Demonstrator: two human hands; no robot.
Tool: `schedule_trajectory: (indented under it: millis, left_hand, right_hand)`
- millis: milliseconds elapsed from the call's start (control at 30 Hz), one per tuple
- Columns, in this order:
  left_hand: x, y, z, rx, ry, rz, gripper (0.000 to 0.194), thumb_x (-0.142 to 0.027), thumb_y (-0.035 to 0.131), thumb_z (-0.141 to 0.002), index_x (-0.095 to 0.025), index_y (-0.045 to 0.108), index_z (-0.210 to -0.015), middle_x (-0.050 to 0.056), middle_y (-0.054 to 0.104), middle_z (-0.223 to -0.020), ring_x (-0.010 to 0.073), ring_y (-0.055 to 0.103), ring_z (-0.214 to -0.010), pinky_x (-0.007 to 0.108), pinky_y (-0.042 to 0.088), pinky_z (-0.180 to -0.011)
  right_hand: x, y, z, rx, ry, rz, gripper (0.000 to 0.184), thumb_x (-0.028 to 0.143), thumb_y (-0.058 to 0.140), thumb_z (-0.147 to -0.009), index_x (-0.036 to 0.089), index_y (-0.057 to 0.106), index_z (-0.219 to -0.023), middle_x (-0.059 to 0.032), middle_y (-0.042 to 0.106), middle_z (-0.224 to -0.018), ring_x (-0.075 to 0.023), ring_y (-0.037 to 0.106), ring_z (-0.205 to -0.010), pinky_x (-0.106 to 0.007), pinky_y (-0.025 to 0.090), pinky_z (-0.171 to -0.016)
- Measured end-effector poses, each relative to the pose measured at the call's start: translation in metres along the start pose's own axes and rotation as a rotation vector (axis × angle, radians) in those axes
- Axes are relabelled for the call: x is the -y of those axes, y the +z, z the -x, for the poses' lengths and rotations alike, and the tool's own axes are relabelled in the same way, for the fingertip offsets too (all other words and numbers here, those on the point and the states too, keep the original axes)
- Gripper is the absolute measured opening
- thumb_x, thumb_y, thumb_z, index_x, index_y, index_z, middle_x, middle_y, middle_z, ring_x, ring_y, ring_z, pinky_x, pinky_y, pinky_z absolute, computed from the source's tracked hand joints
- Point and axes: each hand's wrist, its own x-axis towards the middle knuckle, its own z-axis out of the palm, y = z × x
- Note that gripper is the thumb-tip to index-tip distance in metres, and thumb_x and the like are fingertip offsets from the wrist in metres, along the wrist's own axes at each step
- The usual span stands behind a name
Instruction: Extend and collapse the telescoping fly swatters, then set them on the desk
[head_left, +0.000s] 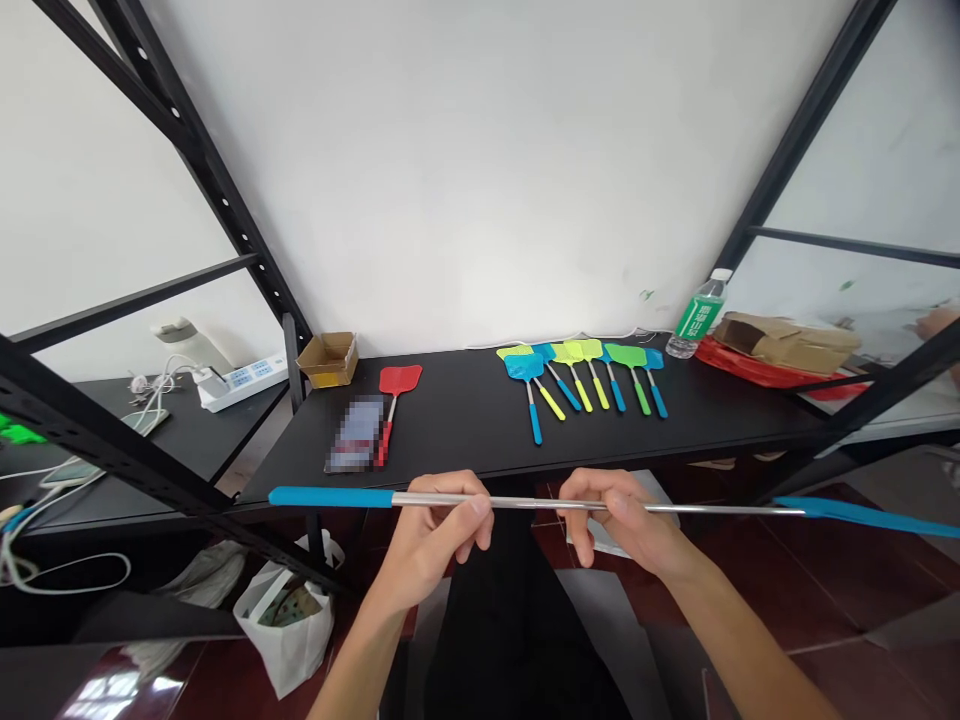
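Observation:
Across the front of the shelf, in the air, runs a long fly swatter (517, 503) with a blue grip at the left, a thin metal telescopic rod and a blue paddle at the right, seen edge-on. My left hand (442, 530) pinches the thicker rod section beside the grip. Farther right, my right hand (622, 520) has thumb and fingers closed round the thinner rod. Beyond them lies a row of several short fly swatters (576, 380) in blue, yellow and green. A red fly swatter (397, 385) rests apart to the left.
On the black shelf (450, 420) stand a small cardboard box (328, 358) and a water bottle (699, 313); a pixelated flat item (358, 433) lies there too. Black metal posts (202, 160) flank it. A power strip (244, 382) is at left, a white bag (289, 625) below.

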Motion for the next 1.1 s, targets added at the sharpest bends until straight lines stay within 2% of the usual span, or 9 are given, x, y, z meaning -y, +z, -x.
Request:
schedule_trajectory:
  millis: [100,233,400,500,667,867,933,1033,1100]
  left_hand:
    - [0.001,-0.006,-0.001,-0.087,0.027,0.057,0.033,-0.04,0.058,-0.092,-0.014,0.059,-0.072,0.001,0.058,-0.062,0.0073,0.042,-0.044,0.022,0.03,-0.043]
    - [0.002,-0.014,-0.001,-0.187,0.088,-0.013,0.028,-0.037,0.057,-0.091,-0.015,0.059,-0.073,0.0,0.059,-0.066,0.0074,0.043,-0.045,0.023,0.033,-0.046]
    - [-0.008,-0.007,0.004,-0.074,0.092,-0.289,0.041,-0.038,0.054,-0.092,-0.016,0.051,-0.057,-0.001,0.046,-0.049,0.0089,0.039,-0.046,0.024,0.027,-0.048]
    - [-0.013,0.008,0.006,0.039,0.116,-0.434,0.042,-0.035,0.052,-0.092,-0.017,0.042,-0.055,-0.002,0.039,-0.049,0.0082,0.033,-0.047,0.025,0.023,-0.049]
    - [-0.006,0.037,0.004,0.111,0.137,-0.616,0.038,-0.033,0.057,-0.088,-0.019,0.036,-0.059,-0.004,0.032,-0.051,0.0095,0.03,-0.048,0.027,0.02,-0.05]
    - [0.009,0.057,0.003,0.104,0.128,-0.697,0.024,-0.036,0.051,-0.093,-0.02,0.059,-0.077,-0.001,0.046,-0.055,0.0121,0.037,-0.046,0.027,0.021,-0.05]
    - [0.01,0.058,0.003,0.117,0.12,-0.726,0.021,-0.034,0.053,-0.093,-0.02,0.061,-0.079,-0.001,0.051,-0.056,0.0126,0.041,-0.046,0.027,0.022,-0.05]
    - [0.007,0.055,0.004,0.196,0.085,-0.81,0.019,-0.028,0.058,-0.09,-0.02,0.06,-0.072,0.0,0.057,-0.057,0.0129,0.047,-0.05,0.027,0.024,-0.054]
    - [0.003,0.052,0.004,0.23,0.063,-0.84,0.016,-0.027,0.06,-0.088,-0.021,0.061,-0.073,-0.001,0.062,-0.06,0.0129,0.05,-0.052,0.026,0.026,-0.056]
  right_hand:
    - [-0.002,-0.003,-0.001,-0.113,0.012,-0.15,0.048,0.06,0.053,-0.093,0.015,0.068,-0.1,-0.002,0.061,-0.055,-0.0143,0.05,-0.05,-0.028,0.039,-0.053]
    - [-0.005,-0.007,-0.008,-0.405,0.096,-0.442,0.034,0.051,0.058,-0.093,0.019,0.067,-0.101,0.0039,0.047,-0.052,-0.0118,0.041,-0.048,-0.025,0.036,-0.047]
    - [-0.01,-0.013,-0.018,-0.589,0.131,-0.686,0.016,0.034,0.067,-0.089,0.021,0.067,-0.099,0.0041,0.049,-0.067,-0.0073,0.038,-0.051,-0.018,0.038,-0.043]
    - [-0.015,-0.017,-0.019,-0.618,0.127,-0.674,0.018,0.03,0.068,-0.089,0.021,0.068,-0.105,0.0044,0.046,-0.067,-0.0073,0.039,-0.052,-0.018,0.039,-0.044]
    - [-0.02,-0.01,-0.017,-0.587,0.108,-0.453,0.028,0.039,0.066,-0.09,0.02,0.07,-0.109,0.0033,0.047,-0.067,-0.0091,0.042,-0.054,-0.021,0.04,-0.048]
    - [-0.013,0.01,-0.011,-0.191,0.281,-0.157,0.035,0.048,0.057,-0.096,0.019,0.067,-0.11,-0.0053,0.064,-0.09,-0.0151,0.06,-0.076,-0.025,0.045,-0.063]
    - [-0.011,0.008,-0.011,-0.135,0.288,-0.133,0.033,0.047,0.058,-0.095,0.017,0.067,-0.104,-0.0079,0.067,-0.097,-0.0164,0.063,-0.081,-0.027,0.047,-0.067]
    - [-0.007,-0.006,-0.01,-0.252,0.212,-0.171,0.029,0.044,0.059,-0.095,0.017,0.064,-0.103,-0.0058,0.068,-0.081,-0.018,0.065,-0.075,-0.027,0.048,-0.063]
    - [-0.003,-0.021,-0.007,-0.429,0.161,-0.154,0.03,0.043,0.06,-0.094,0.019,0.061,-0.112,0.0044,0.053,-0.051,-0.0134,0.055,-0.05,-0.024,0.046,-0.053]
